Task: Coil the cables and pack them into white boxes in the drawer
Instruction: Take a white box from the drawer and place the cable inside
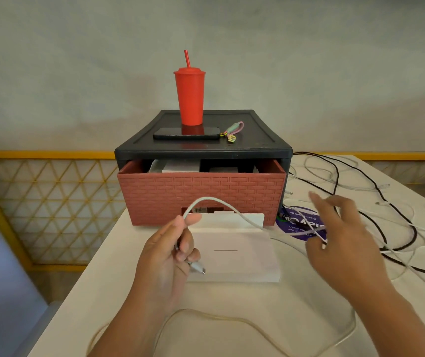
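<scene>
My left hand [170, 251] pinches a white cable [216, 200] near its plug end, which sticks out below my fingers. The cable arcs up and right to my right hand [340, 240], whose fingers are spread with the cable running across the fingertips. A white box [234, 251] with its lid flap up lies on the table between my hands. Behind it stands the red brick-patterned drawer [201, 194], partly pulled out of its black case [257, 140], with white boxes [177, 166] inside.
A red cup with a straw [190, 99], a black phone [186, 134] and a key strap [232, 131] sit on the case. Black and white cables [376, 202] sprawl over the table at right. A purple round sticker [301, 222] lies beside the drawer. A white cable loops along the table's near edge [232, 318].
</scene>
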The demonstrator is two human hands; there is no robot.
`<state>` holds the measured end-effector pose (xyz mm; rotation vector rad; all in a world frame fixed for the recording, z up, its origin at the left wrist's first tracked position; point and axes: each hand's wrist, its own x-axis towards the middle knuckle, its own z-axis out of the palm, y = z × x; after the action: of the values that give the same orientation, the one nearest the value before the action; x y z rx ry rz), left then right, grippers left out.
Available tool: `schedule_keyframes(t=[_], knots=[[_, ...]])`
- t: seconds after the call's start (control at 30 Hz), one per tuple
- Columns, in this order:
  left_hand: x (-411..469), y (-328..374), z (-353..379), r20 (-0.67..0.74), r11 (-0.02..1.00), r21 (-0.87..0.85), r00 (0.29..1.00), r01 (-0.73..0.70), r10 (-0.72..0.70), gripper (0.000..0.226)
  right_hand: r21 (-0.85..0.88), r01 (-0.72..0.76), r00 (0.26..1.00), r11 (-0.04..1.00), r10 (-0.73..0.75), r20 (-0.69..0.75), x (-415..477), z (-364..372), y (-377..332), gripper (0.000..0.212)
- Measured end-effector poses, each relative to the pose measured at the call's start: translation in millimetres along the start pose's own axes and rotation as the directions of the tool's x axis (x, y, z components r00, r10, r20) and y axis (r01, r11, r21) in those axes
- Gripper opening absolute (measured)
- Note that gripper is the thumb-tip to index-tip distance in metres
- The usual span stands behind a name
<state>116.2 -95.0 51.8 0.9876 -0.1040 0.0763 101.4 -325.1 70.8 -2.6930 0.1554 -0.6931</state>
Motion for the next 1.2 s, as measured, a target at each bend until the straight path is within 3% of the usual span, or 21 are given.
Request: schedule_keyframes(t=[0.1, 0.23, 0.33, 0.4, 0.57, 0.77, 0.9, 0.97, 1.07, 1.2], knots=[[-2, -4, 3, 0.058, 0.999, -0.003, 0.997, 0.054, -0.054, 0.016, -0.04, 0.22, 0.971, 0.975, -0.223, -0.087, -7, 14, -15, 0.061], [-3, -7, 1, 0.192, 0.986, -0.109, 0.976, 0.127, -0.105, 0.04, -0.159, 0.405, 0.904, 0.9, -0.42, -0.077, -17, 42, -24, 0.053], [-1, -4, -2, 0.238, 0.956, -0.253, 0.967, 0.151, -0.089, 0.041, -0.168, 0.476, 0.867, 0.863, -0.492, -0.073, -18, 53, -25, 0.05], [1, -1, -5, 0.234, 0.934, -0.333, 0.971, 0.133, -0.055, 0.041, -0.137, 0.495, 0.858, 0.858, -0.507, -0.076, -17, 54, -26, 0.055], [5, 3, -7, 0.074, 0.911, -0.403, 0.995, 0.085, -0.06, 0.031, -0.09, 0.608, 0.785, 0.789, -0.614, -0.079, -24, 53, -32, 0.033], [2, -4, 1, 0.054, 0.95, -0.306, 0.998, 0.058, -0.044, 0.035, -0.037, 0.705, 0.709, 0.709, -0.703, 0.044, -36, 55, -44, 0.025], [-2, -8, 5, 0.114, 0.991, -0.131, 0.993, 0.001, 0.014, 0.037, -0.067, 0.735, 0.678, 0.675, -0.731, 0.07, -39, 53, -48, 0.024], [-3, -13, 3, 0.172, 0.996, 0.07, 0.984, -0.051, 0.038, 0.031, -0.06, 0.748, 0.662, 0.661, -0.749, 0.011, -38, 51, -48, 0.02], [-6, -24, 1, 0.314, 0.887, 0.419, 0.948, -0.193, 0.058, 0.027, -0.075, 0.762, 0.624, 0.643, -0.761, -0.177, -34, 45, -48, 0.013], [-12, -24, 6, 0.386, 0.908, 0.395, 0.922, -0.139, -0.027, 0.027, -0.012, 0.72, 0.644, 0.694, -0.676, -0.358, -30, 38, -45, 0.029]])
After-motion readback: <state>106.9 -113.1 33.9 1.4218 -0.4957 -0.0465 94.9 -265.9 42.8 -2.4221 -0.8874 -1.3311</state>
